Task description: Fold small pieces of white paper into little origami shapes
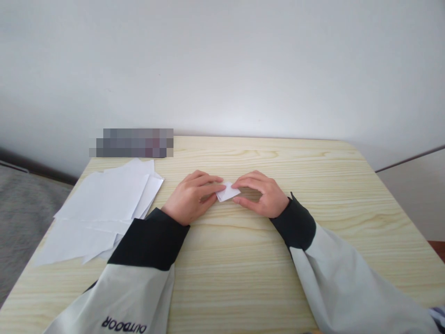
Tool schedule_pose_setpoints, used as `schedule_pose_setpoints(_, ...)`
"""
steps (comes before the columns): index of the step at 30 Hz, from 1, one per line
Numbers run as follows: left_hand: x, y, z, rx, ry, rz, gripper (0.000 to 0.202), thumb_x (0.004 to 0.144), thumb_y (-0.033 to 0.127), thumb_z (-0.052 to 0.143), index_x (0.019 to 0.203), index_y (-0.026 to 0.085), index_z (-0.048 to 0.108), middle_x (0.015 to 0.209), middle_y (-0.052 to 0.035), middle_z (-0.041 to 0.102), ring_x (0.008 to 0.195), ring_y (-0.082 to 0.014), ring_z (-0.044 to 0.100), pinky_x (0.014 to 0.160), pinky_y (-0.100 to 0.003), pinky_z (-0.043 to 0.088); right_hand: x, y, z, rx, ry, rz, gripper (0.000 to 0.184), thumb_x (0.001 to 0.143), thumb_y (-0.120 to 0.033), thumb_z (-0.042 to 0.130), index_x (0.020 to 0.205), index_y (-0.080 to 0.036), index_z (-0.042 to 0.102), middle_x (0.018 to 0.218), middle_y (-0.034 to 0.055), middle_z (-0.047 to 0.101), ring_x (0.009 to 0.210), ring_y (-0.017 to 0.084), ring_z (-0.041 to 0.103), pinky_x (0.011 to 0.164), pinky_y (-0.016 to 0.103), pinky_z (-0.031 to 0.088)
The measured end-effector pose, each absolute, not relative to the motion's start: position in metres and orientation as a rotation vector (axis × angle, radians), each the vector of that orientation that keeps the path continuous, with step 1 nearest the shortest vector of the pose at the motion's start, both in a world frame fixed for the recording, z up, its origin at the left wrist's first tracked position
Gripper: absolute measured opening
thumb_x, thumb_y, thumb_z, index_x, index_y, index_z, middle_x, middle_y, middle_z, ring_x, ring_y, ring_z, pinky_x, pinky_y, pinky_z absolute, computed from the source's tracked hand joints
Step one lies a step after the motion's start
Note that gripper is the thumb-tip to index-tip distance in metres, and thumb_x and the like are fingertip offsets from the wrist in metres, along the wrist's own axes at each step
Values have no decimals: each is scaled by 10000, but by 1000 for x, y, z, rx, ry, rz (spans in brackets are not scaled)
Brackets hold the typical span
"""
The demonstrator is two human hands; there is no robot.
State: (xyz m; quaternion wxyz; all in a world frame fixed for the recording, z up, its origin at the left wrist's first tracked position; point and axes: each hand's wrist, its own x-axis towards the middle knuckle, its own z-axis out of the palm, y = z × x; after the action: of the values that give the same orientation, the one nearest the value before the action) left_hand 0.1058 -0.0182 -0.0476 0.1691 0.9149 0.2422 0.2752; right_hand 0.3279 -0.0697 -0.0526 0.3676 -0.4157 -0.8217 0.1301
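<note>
A small folded piece of white paper (227, 192) lies between my two hands, at the middle of the wooden table (236, 278). My left hand (194, 195) pinches its left edge, with the index finger on top and the thumb along the near side. At the paper's right side is my right hand (262, 192), fingers curved, with the index fingertip on the upper edge and the thumb near the right corner. Both hands are closed around the paper from opposite sides. Its underside is hidden.
Several loose white sheets (104, 195) lie overlapping on the table's left side. Behind them, against the white wall (243, 69), is a blurred-out dark object (134, 143). Grey fabric (28, 218) shows beyond the left table edge.
</note>
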Motion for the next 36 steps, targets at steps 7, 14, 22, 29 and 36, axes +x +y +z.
schedule_pose_setpoints(7, 107, -23, -43, 2678, 685, 648, 335, 797, 205, 542, 1111, 142, 640, 1124, -96, 640, 995, -230, 545, 900, -417, 456, 333, -67, -59, -1086, -2152, 235, 242, 808, -355, 645, 974, -181, 677, 952, 78, 670, 876, 187, 587, 818, 347, 492)
schedule_pose_setpoints(14, 108, -24, -45, 2725, 729, 697, 304, 822, 261, 554, 1088, 148, 649, 1066, -105, 640, 973, -227, 569, 856, -393, 471, 336, -65, -60, -1046, -2186, 188, 222, 848, -331, 602, 984, -179, 688, 939, 76, 660, 854, 168, 573, 777, 315, 502)
schedule_pose_setpoints(22, 112, -27, -43, 2866, 804, 684, 274, 858, 213, 509, 1076, 248, 670, 995, -64, 643, 900, -203, 581, 791, -362, 487, 331, -68, -54, -1065, -2292, -17, 216, 903, -316, 517, 949, -204, 696, 902, 68, 643, 770, 149, 545, 705, 296, 486)
schedule_pose_setpoints(29, 112, -27, -46, 2840, 828, 715, 252, 889, 252, 488, 1034, 243, 693, 951, -83, 603, 886, -203, 541, 783, -365, 480, 329, -70, -56, -1094, -2317, -75, 221, 910, -261, 501, 1032, -187, 669, 944, 80, 646, 833, 168, 556, 742, 319, 475)
schedule_pose_setpoints(36, 114, -25, -50, 2684, 738, 860, 216, 898, 233, 497, 928, 162, 699, 800, -60, 604, 767, -157, 528, 706, -285, 486, 325, -68, -57, -1112, -2275, 39, 241, 929, -230, 452, 1021, -179, 669, 890, 82, 641, 815, 172, 543, 730, 325, 481)
